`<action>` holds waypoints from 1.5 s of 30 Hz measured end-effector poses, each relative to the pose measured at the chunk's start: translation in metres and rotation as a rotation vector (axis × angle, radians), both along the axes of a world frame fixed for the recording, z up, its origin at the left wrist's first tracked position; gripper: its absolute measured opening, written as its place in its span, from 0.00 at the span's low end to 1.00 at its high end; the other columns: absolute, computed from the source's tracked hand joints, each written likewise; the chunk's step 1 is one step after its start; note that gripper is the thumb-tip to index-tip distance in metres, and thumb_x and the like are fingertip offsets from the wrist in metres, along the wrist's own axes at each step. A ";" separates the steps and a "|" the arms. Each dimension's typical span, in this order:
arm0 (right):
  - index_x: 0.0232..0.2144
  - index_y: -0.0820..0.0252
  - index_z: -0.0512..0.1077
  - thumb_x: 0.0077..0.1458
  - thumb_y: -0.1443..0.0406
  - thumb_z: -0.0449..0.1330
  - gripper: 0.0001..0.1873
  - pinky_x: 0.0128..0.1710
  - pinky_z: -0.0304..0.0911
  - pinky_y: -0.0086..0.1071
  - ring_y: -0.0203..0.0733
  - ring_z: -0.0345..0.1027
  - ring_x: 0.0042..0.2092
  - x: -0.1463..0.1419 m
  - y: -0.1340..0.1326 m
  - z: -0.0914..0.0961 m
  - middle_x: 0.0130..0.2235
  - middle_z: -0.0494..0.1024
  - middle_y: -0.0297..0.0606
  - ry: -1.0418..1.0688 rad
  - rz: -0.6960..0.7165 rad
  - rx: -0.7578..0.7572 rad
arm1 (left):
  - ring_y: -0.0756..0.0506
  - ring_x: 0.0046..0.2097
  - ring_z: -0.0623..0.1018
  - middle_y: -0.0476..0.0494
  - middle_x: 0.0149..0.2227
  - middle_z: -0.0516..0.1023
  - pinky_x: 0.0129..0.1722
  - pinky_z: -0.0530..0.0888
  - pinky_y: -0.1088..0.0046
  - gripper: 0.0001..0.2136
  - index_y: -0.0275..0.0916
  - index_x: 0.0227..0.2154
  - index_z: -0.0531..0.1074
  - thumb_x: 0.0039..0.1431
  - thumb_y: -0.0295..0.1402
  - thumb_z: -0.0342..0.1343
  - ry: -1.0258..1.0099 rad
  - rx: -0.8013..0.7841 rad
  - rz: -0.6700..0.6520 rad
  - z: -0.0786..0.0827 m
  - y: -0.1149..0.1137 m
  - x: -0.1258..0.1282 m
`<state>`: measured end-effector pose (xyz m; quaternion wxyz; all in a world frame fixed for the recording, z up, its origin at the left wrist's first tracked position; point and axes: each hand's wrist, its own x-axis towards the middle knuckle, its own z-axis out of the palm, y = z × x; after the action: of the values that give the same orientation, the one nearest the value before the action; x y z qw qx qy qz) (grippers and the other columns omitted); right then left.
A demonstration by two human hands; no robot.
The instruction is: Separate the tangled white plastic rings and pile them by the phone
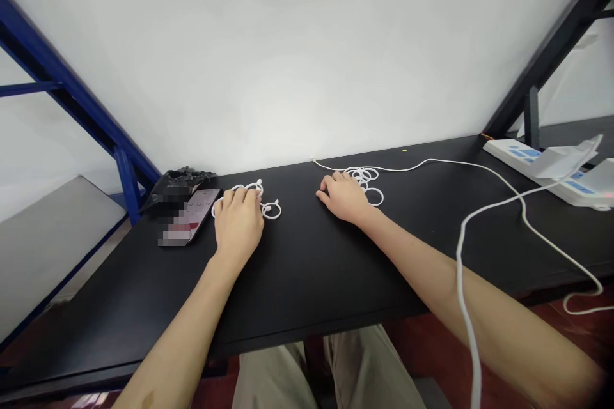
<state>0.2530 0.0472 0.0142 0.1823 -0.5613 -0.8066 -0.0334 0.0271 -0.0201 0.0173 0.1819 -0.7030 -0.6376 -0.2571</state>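
Note:
My left hand [238,222] lies palm down on the black table [307,268], its fingers resting on a small coil of white cable [271,209] with loops showing at the fingertips. My right hand [343,197] rests palm down further right, fingers curled over the edge of a second tangle of white cable loops [367,179]. A long white cable [460,169] runs from that tangle to the right and hangs over the table's front edge.
A phone [189,220] and a crumpled black bag [180,182] lie left of my left hand. A white power strip [551,169] sits at the far right. A blue metal frame [71,102] stands left, a black strut [542,57] right.

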 end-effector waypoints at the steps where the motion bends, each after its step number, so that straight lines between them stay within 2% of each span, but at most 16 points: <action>1: 0.38 0.62 0.73 0.63 0.60 0.54 0.12 0.48 0.59 0.42 0.52 0.66 0.48 0.002 0.003 -0.002 0.43 0.75 0.48 -0.015 -0.009 0.005 | 0.32 0.46 0.71 0.32 0.40 0.77 0.44 0.64 0.54 0.14 0.38 0.39 0.75 0.66 0.34 0.43 0.032 -0.014 0.033 -0.002 0.001 -0.003; 5: 0.39 0.61 0.73 0.64 0.62 0.53 0.11 0.43 0.60 0.38 0.49 0.70 0.43 0.004 0.007 -0.004 0.40 0.78 0.43 -0.080 -0.014 0.013 | 0.33 0.47 0.71 0.32 0.41 0.77 0.44 0.64 0.55 0.15 0.37 0.38 0.76 0.66 0.33 0.42 0.133 -0.097 0.128 -0.006 0.002 -0.007; 9: 0.41 0.60 0.72 0.64 0.64 0.53 0.09 0.39 0.60 0.35 0.47 0.72 0.41 0.003 0.005 -0.001 0.41 0.78 0.43 -0.106 -0.030 0.018 | 0.34 0.48 0.71 0.34 0.44 0.76 0.45 0.65 0.56 0.16 0.37 0.40 0.76 0.66 0.33 0.42 0.174 -0.143 0.193 -0.006 0.002 -0.004; 14: 0.41 0.58 0.72 0.66 0.63 0.50 0.11 0.37 0.59 0.35 0.47 0.73 0.38 0.000 0.002 0.001 0.43 0.77 0.44 -0.126 -0.061 0.021 | 0.34 0.48 0.71 0.35 0.44 0.76 0.45 0.65 0.56 0.15 0.37 0.41 0.76 0.65 0.35 0.45 0.150 -0.134 0.181 -0.004 0.001 -0.003; 19: 0.44 0.57 0.72 0.68 0.60 0.48 0.14 0.33 0.57 0.32 0.45 0.74 0.38 -0.005 -0.002 0.009 0.43 0.78 0.41 -0.045 -0.072 0.050 | 0.32 0.49 0.69 0.34 0.44 0.75 0.44 0.66 0.55 0.14 0.37 0.43 0.75 0.63 0.36 0.49 0.097 -0.039 0.156 -0.001 -0.002 -0.002; 22: 0.46 0.56 0.71 0.69 0.59 0.46 0.16 0.32 0.56 0.31 0.43 0.74 0.39 -0.009 -0.007 0.016 0.44 0.79 0.39 0.092 -0.064 0.136 | 0.32 0.49 0.69 0.35 0.45 0.74 0.46 0.66 0.54 0.13 0.37 0.44 0.73 0.63 0.36 0.49 0.034 0.035 0.058 0.002 -0.003 0.003; 25: 0.45 0.57 0.71 0.69 0.58 0.45 0.17 0.34 0.58 0.30 0.41 0.75 0.41 -0.015 -0.017 0.022 0.45 0.80 0.38 0.235 0.045 0.211 | 0.36 0.50 0.69 0.38 0.45 0.74 0.50 0.67 0.55 0.11 0.38 0.46 0.71 0.64 0.35 0.49 -0.101 0.060 -0.175 0.002 -0.005 0.013; 28: 0.45 0.58 0.72 0.69 0.60 0.46 0.16 0.38 0.61 0.28 0.38 0.74 0.43 -0.022 -0.029 0.024 0.45 0.80 0.37 0.354 0.219 0.232 | 0.41 0.49 0.71 0.41 0.48 0.72 0.50 0.69 0.62 0.13 0.41 0.51 0.67 0.65 0.34 0.50 -0.275 -0.061 -0.468 0.000 -0.011 0.028; 31: 0.43 0.59 0.72 0.68 0.62 0.48 0.14 0.41 0.62 0.27 0.36 0.74 0.44 -0.031 -0.040 0.023 0.45 0.80 0.36 0.424 0.373 0.164 | 0.46 0.40 0.73 0.44 0.44 0.73 0.40 0.72 0.69 0.09 0.41 0.46 0.68 0.64 0.32 0.51 -0.397 -0.230 -0.629 -0.001 -0.017 0.040; 33: 0.42 0.59 0.72 0.68 0.63 0.48 0.13 0.41 0.62 0.26 0.36 0.73 0.44 -0.035 -0.045 0.021 0.44 0.80 0.36 0.470 0.427 0.118 | 0.47 0.35 0.72 0.46 0.37 0.74 0.37 0.71 0.70 0.04 0.40 0.38 0.69 0.63 0.30 0.51 -0.467 -0.286 -0.659 -0.001 -0.019 0.044; 36: 0.40 0.59 0.72 0.67 0.63 0.48 0.13 0.40 0.62 0.27 0.34 0.72 0.40 -0.038 -0.049 0.019 0.39 0.80 0.35 0.554 0.462 0.084 | 0.47 0.33 0.73 0.49 0.31 0.74 0.35 0.69 0.71 0.05 0.40 0.32 0.68 0.61 0.26 0.50 -0.541 -0.371 -0.647 0.002 -0.020 0.045; 39: 0.38 0.59 0.72 0.67 0.61 0.48 0.14 0.42 0.62 0.28 0.36 0.70 0.39 -0.038 -0.047 0.018 0.37 0.77 0.36 0.612 0.436 0.123 | 0.47 0.34 0.75 0.49 0.32 0.76 0.36 0.69 0.71 0.06 0.41 0.33 0.67 0.61 0.25 0.47 -0.592 -0.443 -0.655 0.005 -0.019 0.043; 42: 0.36 0.59 0.73 0.67 0.59 0.47 0.17 0.47 0.59 0.33 0.40 0.66 0.44 -0.035 -0.040 0.018 0.39 0.74 0.39 0.609 0.327 0.135 | 0.48 0.36 0.75 0.49 0.33 0.75 0.39 0.70 0.71 0.06 0.41 0.33 0.65 0.65 0.29 0.45 -0.683 -0.413 -0.635 0.006 -0.017 0.039; 45: 0.30 0.59 0.72 0.67 0.54 0.44 0.23 0.42 0.59 0.33 0.39 0.66 0.38 -0.031 -0.035 0.019 0.33 0.73 0.37 0.636 0.248 -0.073 | 0.48 0.37 0.74 0.49 0.34 0.73 0.41 0.70 0.70 0.05 0.42 0.35 0.64 0.67 0.34 0.45 -0.840 -0.354 -0.589 0.007 -0.014 0.032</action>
<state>0.2220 0.0121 0.0332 0.4070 -0.4473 -0.7723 0.1946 0.0586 -0.0342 0.0239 -0.2896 -0.7087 -0.4649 -0.4446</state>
